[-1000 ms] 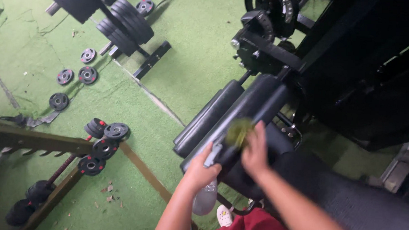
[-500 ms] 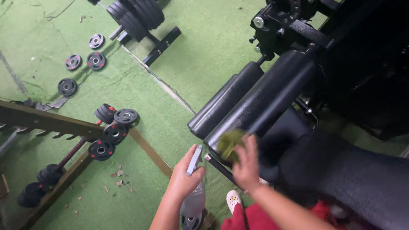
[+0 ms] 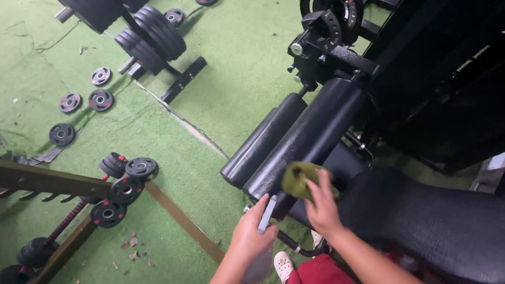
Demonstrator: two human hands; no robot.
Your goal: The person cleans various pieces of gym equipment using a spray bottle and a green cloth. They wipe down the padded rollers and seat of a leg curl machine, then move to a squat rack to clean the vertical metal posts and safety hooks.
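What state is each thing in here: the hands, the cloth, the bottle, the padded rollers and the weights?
Left hand: closed around a grey spray bottle, nozzle up.
Right hand: pressing an olive-green cloth on a roller.
Olive-green cloth: crumpled, resting on the nearer black padded roller.
Farther black padded roller: bare, untouched.
Small black weight plates: lying flat on the green turf floor.

Hands: two — left hand, right hand
Cloths: one, green cloth under the right fingers
Roller pads: two — beyond the fingertips
Loose floor plates: five
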